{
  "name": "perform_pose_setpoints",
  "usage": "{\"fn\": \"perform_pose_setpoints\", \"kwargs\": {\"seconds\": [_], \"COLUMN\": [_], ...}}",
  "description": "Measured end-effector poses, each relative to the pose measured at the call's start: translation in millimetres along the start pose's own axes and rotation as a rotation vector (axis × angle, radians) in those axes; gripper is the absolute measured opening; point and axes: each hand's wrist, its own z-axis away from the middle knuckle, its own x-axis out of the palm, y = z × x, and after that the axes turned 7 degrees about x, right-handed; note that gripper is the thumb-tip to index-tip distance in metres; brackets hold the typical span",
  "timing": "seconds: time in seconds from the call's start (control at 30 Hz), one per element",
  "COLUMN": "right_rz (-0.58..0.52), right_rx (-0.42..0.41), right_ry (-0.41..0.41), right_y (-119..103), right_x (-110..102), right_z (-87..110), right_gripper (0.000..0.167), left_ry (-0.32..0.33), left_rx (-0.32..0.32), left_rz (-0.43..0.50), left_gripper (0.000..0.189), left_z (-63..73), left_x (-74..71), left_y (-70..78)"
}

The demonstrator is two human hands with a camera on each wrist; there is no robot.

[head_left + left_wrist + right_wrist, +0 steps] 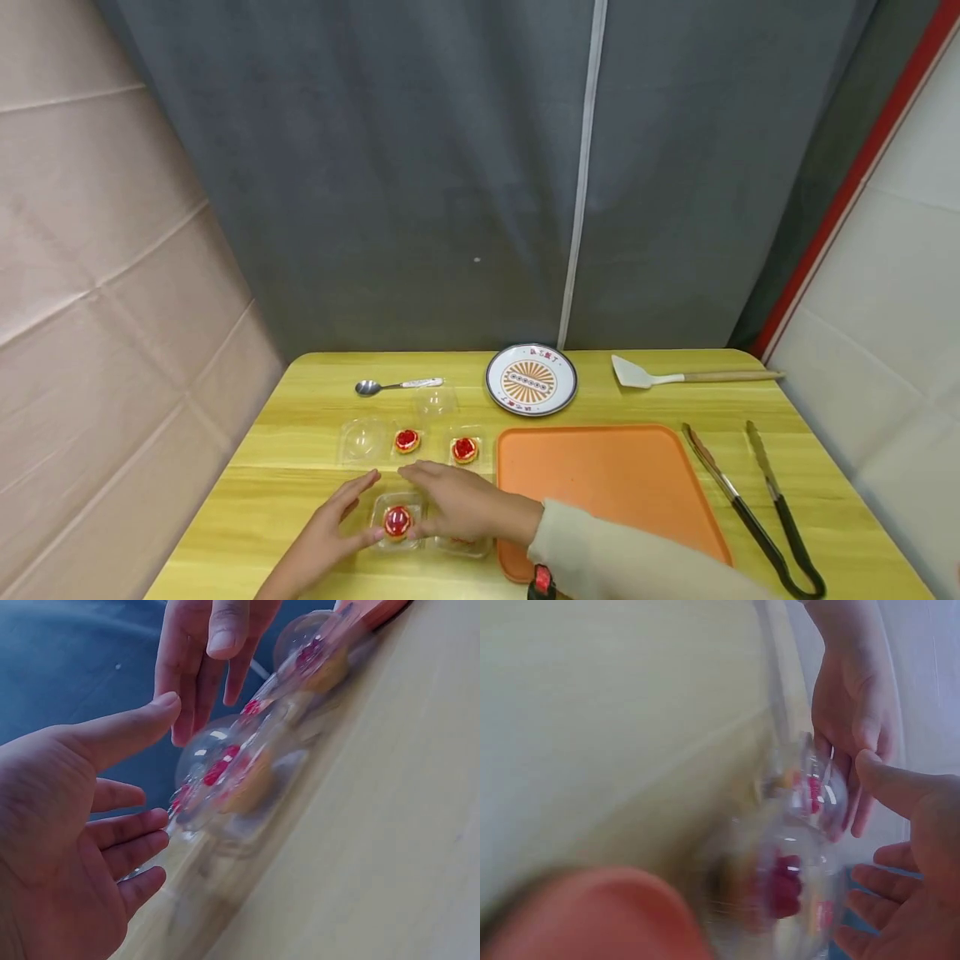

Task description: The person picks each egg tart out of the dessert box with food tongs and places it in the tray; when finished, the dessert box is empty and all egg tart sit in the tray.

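Observation:
A small tart with red topping point(397, 522) sits in a clear plastic box point(382, 503) with its domed lid down, near the table's front. My left hand point(327, 523) is at the left of this box, its fingers extended and holding nothing. From the right, my right hand point(463, 500) reaches over a second lidded tart box point(467, 547), partly hiding it. Both hands have their fingers spread around the first box, as the left wrist view also shows, where the left hand point(82, 825) is beside the domed lid point(206, 754). Nothing is gripped by the right hand point(907, 862).
Behind the hands are two opened boxes with tarts point(407, 441) point(465, 451), their clear lids point(365, 439) folded back. An orange tray point(592, 467) lies to the right. Around it are a patterned plate point(531, 380), a spoon point(397, 385), a spatula point(697, 377) and black-handled tongs point(765, 533).

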Motion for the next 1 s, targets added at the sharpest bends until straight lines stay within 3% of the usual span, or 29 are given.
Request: {"fn": "perform_pose_setpoints", "kwargs": {"seconds": [0.2,0.4,0.7,1.0], "right_rz": [0.024,0.098,0.083,0.181], "right_rx": [-0.037,-0.064,-0.029,0.005], "right_ry": [0.024,0.073,0.061,0.104], "right_y": [6.3,9.9,9.9,8.9], "right_x": [15.9,25.5,33.2,43.9], "right_z": [9.8,13.8,17.7,16.4], "right_gripper": [0.085,0.083,0.081,0.083], "left_ry": [-0.054,-0.046,-0.023,-0.028], "left_rx": [0.015,0.012,0.012,0.025], "left_rz": [0.025,0.013,-0.015,-0.083], "left_gripper": [0.092,0.099,0.099,0.098], "left_z": [4.2,6.0,7.9,6.7], "left_x": [13.2,22.0,25.7,30.1], "left_y": [0.7,-2.4,-6.7,-6.7]}}
